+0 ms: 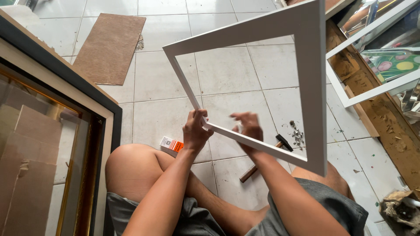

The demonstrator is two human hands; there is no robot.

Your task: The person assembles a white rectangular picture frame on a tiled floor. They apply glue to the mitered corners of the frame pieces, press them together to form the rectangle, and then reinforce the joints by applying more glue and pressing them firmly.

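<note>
I hold a white rectangular picture frame [311, 87] up off the floor, tilted, above my lap. My left hand [195, 130] is shut on the frame's near left corner. My right hand [248, 129] is on the frame's lower rail just to the right, fingers blurred and curled against the wood; whether it grips the rail I cannot tell for sure. On the tiles under the frame a hammer [262, 160] with a wooden handle lies beside a small heap of metal nails [297, 134].
A large dark and cream framed glass panel [57, 109] leans at the left. A brown board [110, 47] lies on the white tiles. A small orange and white box [171, 144] sits by my knee. More white frames [372, 87] and a worn wooden bench [385, 126] stand at the right.
</note>
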